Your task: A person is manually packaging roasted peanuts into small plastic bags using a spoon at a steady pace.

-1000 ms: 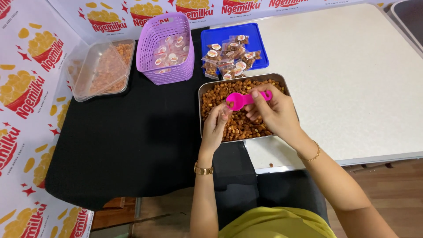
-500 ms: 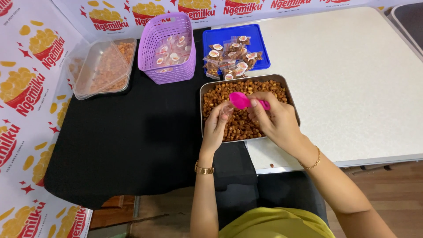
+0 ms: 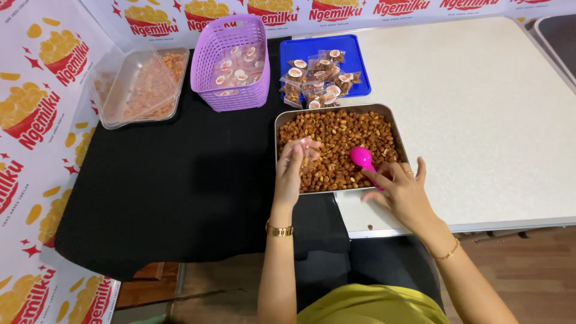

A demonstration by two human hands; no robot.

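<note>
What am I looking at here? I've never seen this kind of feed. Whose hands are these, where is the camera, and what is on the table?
The camera sits on a person's head and looks down, so both bare hands are that person's own. The left hand pinches a small clear bag over a metal tray full of brown coated nuts. The right hand holds a pink spoon with its bowl resting on the nuts. Behind the tray, a blue tray holds filled little bags, a purple basket holds more small bags, and a clear lidded box holds orange snacks. A black cloth covers the left of the white table.
</note>
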